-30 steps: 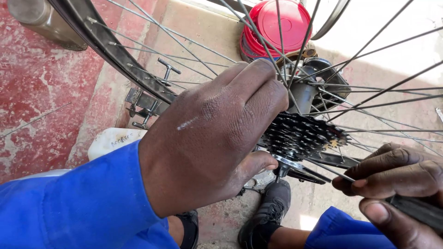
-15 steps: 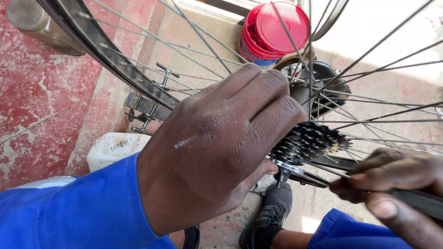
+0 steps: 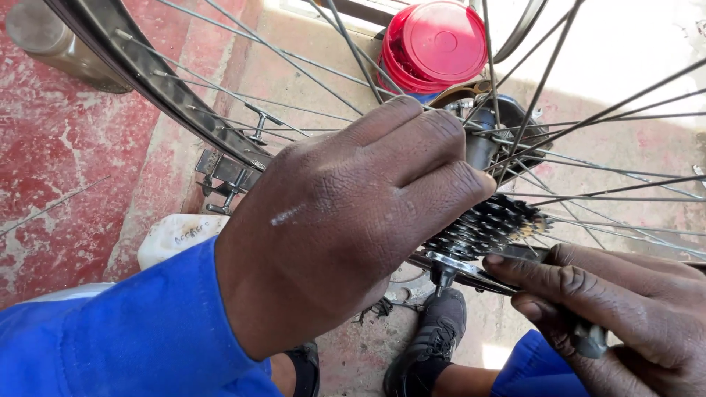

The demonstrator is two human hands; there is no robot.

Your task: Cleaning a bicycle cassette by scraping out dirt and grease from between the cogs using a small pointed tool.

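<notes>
A bicycle wheel with a dark rim (image 3: 158,81) and thin spokes fills the view. At its hub sits a black toothed cassette (image 3: 489,224). My left hand (image 3: 346,213) is curled over the hub side of the cassette, fingers reaching between the spokes. My right hand (image 3: 618,309) grips a dark tool handle (image 3: 588,342) at the lower right. The tool's flat metal end (image 3: 456,268) sits under the cassette at the axle. Both sleeves are blue.
A red round lidded tub (image 3: 434,44) stands beyond the wheel. A white plastic container (image 3: 176,235) lies under my left forearm. A grey metal cylinder (image 3: 51,44) stands at top left on the red-stained floor. My black shoe (image 3: 434,345) rests on the concrete below.
My left hand has shifted slightly right and lower over the cassette. My right hand has moved a little closer in from the right with the tool.
</notes>
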